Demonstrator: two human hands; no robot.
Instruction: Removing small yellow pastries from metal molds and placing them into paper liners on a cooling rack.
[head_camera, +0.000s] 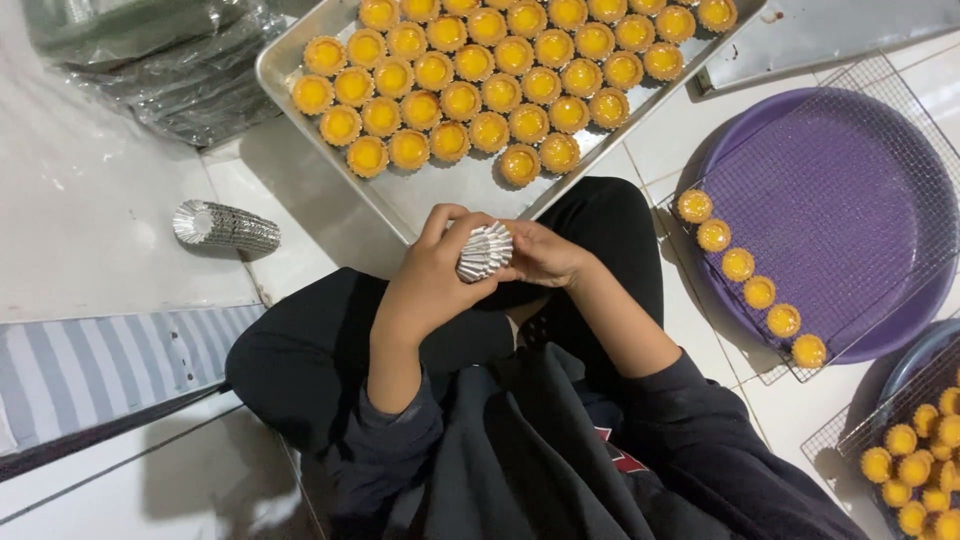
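Both hands, left hand (430, 270) and right hand (540, 255), grip fluted tart moulds (485, 250) beside the tart tray (290, 55).

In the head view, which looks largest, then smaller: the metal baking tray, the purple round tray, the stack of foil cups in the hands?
1. Metal baking tray, partly out of frame
2. Purple round tray
3. Stack of foil cups, smallest

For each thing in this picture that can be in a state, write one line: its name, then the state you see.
Left hand: closed around the stack of tart moulds.
Right hand: fingers on the same stack.
Metal tray: mostly filled with yellow tarts.
Wire rack over the purple basin: one row of six tarts, rest bare.
Second mould stack: lying on its side on the floor.
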